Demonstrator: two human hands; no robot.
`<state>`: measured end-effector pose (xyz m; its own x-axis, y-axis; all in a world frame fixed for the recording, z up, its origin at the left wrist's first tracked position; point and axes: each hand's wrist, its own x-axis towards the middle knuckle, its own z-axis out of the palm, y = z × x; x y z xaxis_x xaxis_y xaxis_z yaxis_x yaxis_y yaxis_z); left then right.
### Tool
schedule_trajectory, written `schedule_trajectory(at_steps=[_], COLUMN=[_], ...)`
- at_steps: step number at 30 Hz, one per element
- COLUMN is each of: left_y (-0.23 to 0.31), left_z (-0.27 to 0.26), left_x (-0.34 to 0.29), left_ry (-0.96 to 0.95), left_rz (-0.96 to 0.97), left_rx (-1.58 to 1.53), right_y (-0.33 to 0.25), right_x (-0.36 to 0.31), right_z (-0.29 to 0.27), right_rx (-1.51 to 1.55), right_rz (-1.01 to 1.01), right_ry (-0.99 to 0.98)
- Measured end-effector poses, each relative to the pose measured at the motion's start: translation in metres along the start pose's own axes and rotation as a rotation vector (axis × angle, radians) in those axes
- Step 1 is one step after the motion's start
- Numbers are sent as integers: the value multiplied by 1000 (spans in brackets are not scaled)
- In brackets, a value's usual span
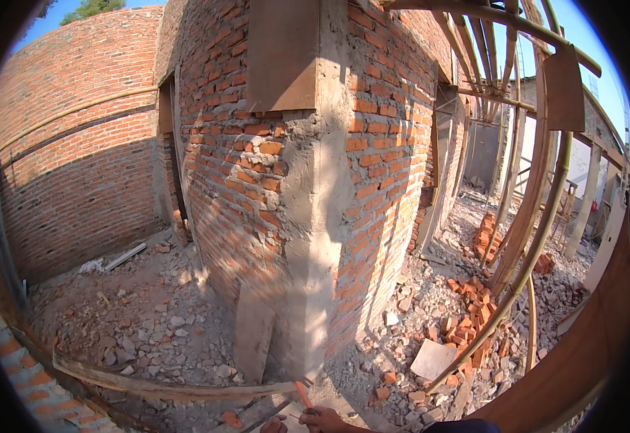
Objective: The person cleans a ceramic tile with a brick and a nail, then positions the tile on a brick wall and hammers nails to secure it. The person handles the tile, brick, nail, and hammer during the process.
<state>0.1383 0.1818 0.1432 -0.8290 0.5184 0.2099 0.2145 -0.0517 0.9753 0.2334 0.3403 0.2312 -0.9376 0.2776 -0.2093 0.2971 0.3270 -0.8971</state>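
At the bottom edge, my right hand [320, 418] is closed round a narrow orange stick-like piece [303, 394] that points up and slightly left. Its kind is not clear. The piece overlaps the right end of a long wooden plank [178, 391]; whether they touch, I cannot tell. Just to the left, my left hand [274, 424] shows only curled fingers, partly cut off by the frame. A thin light sliver lies between the two hands. Above them rises the grey mortar-coated corner column [313, 238] of a brick wall.
A flat board [254, 335] leans against the wall's foot. Loose red bricks [471, 314] lie on rubble at the right, near a square slab [432, 359] and a slanting bamboo pole [546, 231]. A brown panel [281, 58] covers the upper corner. More rubble [149, 317] spreads left.
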Motion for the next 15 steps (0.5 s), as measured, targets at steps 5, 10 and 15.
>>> schedule_trajectory(at_steps=[5, 10, 15], left_y=[10, 58, 108], left_z=[43, 49, 86], left_x=[28, 53, 92], left_ry=[-6, -208, -146], left_rz=[318, -236, -245], left_rx=[-7, -212, -258], right_y=[-26, -31, 15], right_x=[-15, 4, 51], right_z=[-26, -46, -87], right_rx=[-345, -469, -455], right_rz=[-237, -339, -398], right_ry=[49, 145, 281])
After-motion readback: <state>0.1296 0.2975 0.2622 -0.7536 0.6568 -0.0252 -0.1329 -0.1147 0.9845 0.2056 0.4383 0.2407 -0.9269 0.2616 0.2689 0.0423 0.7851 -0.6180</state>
